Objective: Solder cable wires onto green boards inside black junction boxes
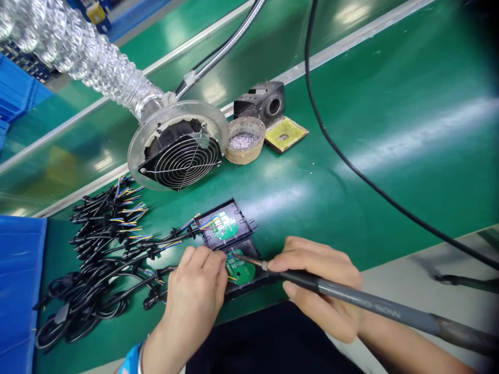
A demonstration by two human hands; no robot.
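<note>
My right hand (323, 285) is wrapped round a soldering iron (358, 296) with a grey and black handle. Its tip rests at the upper edge of a round green circuit board (240, 267). At that board's left edge my left hand (200, 283) is pinched closed on a thin wire, mostly covered by the fingers. A yellow wire end (232, 278) shows just below the fingertips. The board lies in a black tray (253, 246). Beyond it, a second green board (225, 227) sits in the tray's far part, with coloured wires leading to a black cable (175, 239).
Several black cables (93, 285) with stripped coloured ends lie at left, beside a blue bin (19, 291). A round fume extractor (183, 156) on a foil duct hangs over the bench. Behind are a bowl of solder bits (245, 150), an iron holder (265, 104) and a yellow sponge (286, 134).
</note>
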